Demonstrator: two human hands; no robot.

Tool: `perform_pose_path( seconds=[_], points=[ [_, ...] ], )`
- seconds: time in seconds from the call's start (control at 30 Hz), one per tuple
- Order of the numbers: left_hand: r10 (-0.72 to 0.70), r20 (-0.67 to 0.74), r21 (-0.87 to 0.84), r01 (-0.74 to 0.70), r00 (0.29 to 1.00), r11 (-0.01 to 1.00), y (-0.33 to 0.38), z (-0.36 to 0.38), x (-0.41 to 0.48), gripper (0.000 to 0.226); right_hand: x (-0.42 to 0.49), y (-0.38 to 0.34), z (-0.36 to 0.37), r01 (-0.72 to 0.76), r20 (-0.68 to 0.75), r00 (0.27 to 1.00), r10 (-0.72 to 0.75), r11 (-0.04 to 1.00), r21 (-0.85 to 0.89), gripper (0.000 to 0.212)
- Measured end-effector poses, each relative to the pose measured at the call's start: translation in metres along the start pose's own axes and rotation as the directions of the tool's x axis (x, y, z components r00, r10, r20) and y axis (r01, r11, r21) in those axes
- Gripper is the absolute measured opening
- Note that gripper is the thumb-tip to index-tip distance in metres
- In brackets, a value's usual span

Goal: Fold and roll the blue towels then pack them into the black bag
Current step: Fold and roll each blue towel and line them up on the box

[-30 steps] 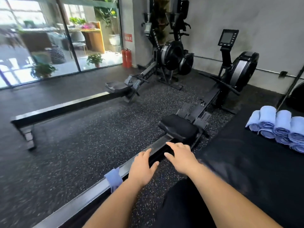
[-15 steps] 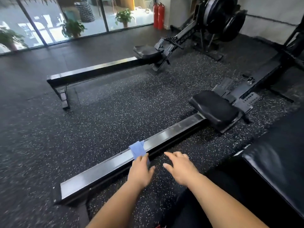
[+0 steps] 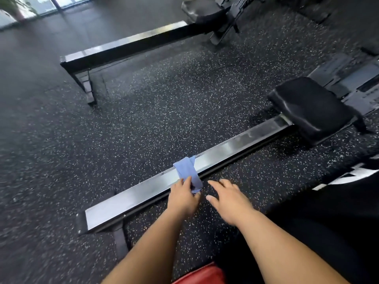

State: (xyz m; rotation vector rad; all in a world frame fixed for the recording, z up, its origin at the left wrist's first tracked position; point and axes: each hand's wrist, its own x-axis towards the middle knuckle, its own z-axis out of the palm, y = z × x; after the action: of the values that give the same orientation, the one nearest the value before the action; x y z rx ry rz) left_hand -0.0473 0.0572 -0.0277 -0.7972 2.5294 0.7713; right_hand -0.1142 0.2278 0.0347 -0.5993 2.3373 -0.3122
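Observation:
A blue towel (image 3: 187,173) lies draped across the metal rail (image 3: 235,148) of the near rowing machine, folded into a narrow strip. My left hand (image 3: 182,198) grips the towel's near end, with fingers and thumb around the cloth. Just right of it, my right hand (image 3: 227,199) hovers over the speckled floor, fingers spread and holding nothing. No black bag or rolled towels are in view.
The rower's black seat (image 3: 311,109) sits at the rail's far right. A second rowing machine rail (image 3: 127,46) runs across the back. A black mat edge (image 3: 348,201) lies at the right, and something red (image 3: 201,273) shows at the bottom.
The view has tilted down and left; the rolled towels and mat have gone out of frame. My left hand has reached the towel on the rail and taken hold of it.

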Motion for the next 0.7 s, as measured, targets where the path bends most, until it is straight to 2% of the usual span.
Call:
perform_pose_path(
  seconds=[0.23, 0.4, 0.5, 0.6, 0.7],
  points=[
    [-0.059, 0.046, 0.011, 0.059, 0.997, 0.998, 0.003, 0.006, 0.03, 0.076, 0.018, 0.001, 0.003, -0.023, 0.025, 0.999, 0.021, 0.997, 0.078, 0.06],
    [-0.045, 0.022, -0.001, 0.045, 0.999, 0.999, 0.002, 0.009, 0.044, 0.068, 0.023, 0.0, 0.004, -0.023, 0.019, 1.0, 0.021, 0.995, 0.101, 0.056],
    [-0.029, -0.005, -0.128, 0.028, 1.0, 0.991, 0.001, 0.005, 0.045, 0.059, 0.024, 0.001, 0.004, -0.028, 0.014, 1.0, 0.027, 0.994, 0.106, 0.057],
    [-0.01, -0.019, -0.338, 0.003, 1.0, 0.941, 0.003, -0.005, 0.037, 0.051, 0.024, 0.004, 0.004, -0.035, -0.005, 0.999, 0.036, 0.99, 0.137, 0.056],
    [0.013, -0.023, -0.451, -0.022, 1.0, 0.892, 0.007, -0.017, 0.027, 0.047, 0.018, 0.008, -0.001, -0.044, -0.04, 0.998, 0.053, 0.982, 0.186, 0.055]
  ],
)
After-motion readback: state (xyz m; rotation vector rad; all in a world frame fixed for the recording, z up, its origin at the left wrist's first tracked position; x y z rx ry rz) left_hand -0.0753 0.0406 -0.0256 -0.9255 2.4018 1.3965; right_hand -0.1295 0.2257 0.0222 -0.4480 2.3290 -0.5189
